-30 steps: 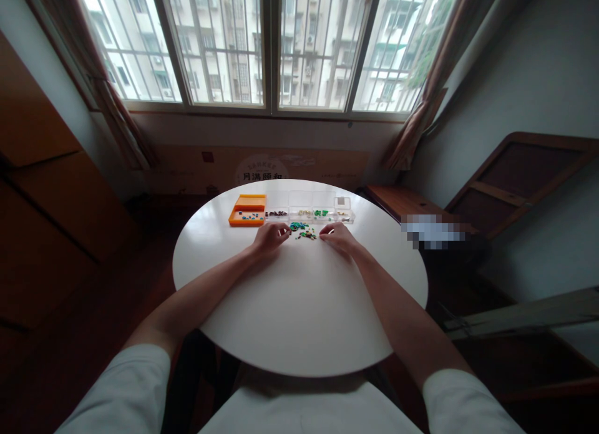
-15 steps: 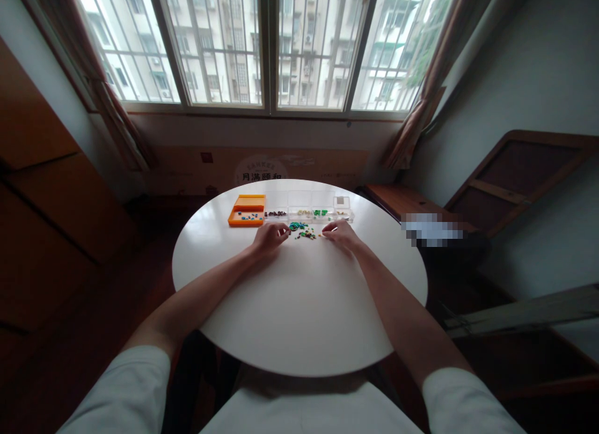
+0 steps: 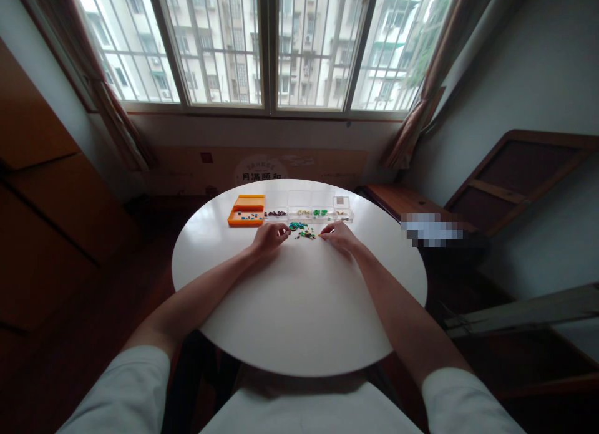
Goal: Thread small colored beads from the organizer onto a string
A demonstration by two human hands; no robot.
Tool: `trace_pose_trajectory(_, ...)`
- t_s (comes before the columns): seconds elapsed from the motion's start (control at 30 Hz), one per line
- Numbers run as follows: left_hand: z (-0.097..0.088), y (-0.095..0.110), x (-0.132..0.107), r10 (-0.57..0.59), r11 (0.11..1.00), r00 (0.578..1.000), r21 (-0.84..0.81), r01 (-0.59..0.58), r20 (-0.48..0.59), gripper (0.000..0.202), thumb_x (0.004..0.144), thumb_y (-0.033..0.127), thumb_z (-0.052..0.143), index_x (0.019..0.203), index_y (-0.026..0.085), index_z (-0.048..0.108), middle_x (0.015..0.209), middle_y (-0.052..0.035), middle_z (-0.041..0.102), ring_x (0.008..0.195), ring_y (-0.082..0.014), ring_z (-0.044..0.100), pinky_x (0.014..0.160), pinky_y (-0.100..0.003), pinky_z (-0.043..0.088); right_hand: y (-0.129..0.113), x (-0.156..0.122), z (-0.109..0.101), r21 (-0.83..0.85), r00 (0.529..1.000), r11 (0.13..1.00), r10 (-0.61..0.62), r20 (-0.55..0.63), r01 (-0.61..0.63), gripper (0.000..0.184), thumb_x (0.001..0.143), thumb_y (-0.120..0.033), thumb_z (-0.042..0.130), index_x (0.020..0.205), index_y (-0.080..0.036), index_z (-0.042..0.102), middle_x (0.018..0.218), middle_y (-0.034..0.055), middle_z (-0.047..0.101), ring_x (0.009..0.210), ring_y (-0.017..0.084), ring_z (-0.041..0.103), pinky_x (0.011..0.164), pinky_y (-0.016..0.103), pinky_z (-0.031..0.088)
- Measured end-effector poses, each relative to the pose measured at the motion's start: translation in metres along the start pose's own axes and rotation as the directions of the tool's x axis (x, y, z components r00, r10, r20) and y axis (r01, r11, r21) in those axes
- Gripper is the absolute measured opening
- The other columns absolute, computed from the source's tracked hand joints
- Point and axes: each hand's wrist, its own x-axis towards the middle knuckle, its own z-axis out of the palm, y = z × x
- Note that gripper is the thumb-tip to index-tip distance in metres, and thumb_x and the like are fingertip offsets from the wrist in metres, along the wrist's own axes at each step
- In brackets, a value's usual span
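Both of my hands rest on the white round table (image 3: 281, 309), either side of a loose pile of small pieces (image 3: 306, 233), mostly green with some dark and yellow ones. Blue-green pieces (image 3: 297, 226) lie together at the pile's far side. My left hand (image 3: 270, 237) is at the pile's left edge, thumb and fingers pinched; what they hold is too small to make out. On the right side, the fingertips of my right hand (image 3: 341, 236) close on a tiny yellow piece (image 3: 320, 236) at the table surface.
Beyond my left hand stands an open orange box (image 3: 246, 222) with small blue pieces inside. A clear compartment box (image 3: 322, 219) beside it holds brown, cream and green pieces in separate sections. Behind the table are a patterned panel (image 3: 196, 166) and a barred window (image 3: 224, 47).
My right hand has shifted slightly left, and its fingertips now meet the small yellow piece. The left hand stays nearly still.
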Motion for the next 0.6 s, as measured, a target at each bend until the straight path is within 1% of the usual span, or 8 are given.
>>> trace_pose_trajectory(0.23,0.0003,0.0001,0.0007,-0.006,1.000,1.000,0.001,0.006,0.007,0.019,0.077,0.028,0.054,0.086,0.021,0.069,0.071,0.0007,0.067,0.060,-0.0110,0.057,0.053,-0.020,0.034,0.0004,0.0000,-0.0007,-0.006,1.000,1.000,-0.006,0.007,0.006,0.017,0.064,-0.022,0.064,0.075,-0.013,0.073,0.072,0.0063,0.070,0.071,0.017,0.062,0.063,0.023,0.043)
trace_pose_trajectory(0.47,0.0001,0.0003,0.0006,-0.016,1.000,1.000,0.009,0.016,0.016,0.020,0.078,0.029,0.054,0.087,0.021,0.069,0.073,0.0004,0.067,0.061,-0.0112,0.057,0.054,-0.020,0.034,-0.0038,-0.0022,-0.0044,-0.058,1.000,0.998,-0.005,0.016,0.006,0.015,0.063,-0.016,0.061,0.072,-0.011,0.072,0.070,0.0060,0.069,0.068,0.016,0.061,0.057,0.020,0.041)
trace_pose_trajectory(0.6,0.0004,0.0007,0.0003,-0.026,0.999,1.000,0.022,0.026,0.018,0.020,0.078,0.030,0.053,0.087,0.022,0.069,0.072,0.0006,0.067,0.062,-0.0117,0.057,0.055,-0.021,0.034,-0.0057,-0.0028,-0.0045,-0.056,1.000,0.998,-0.016,0.021,0.017,0.015,0.063,-0.016,0.061,0.072,-0.012,0.072,0.070,0.0061,0.070,0.068,0.016,0.061,0.057,0.020,0.041)
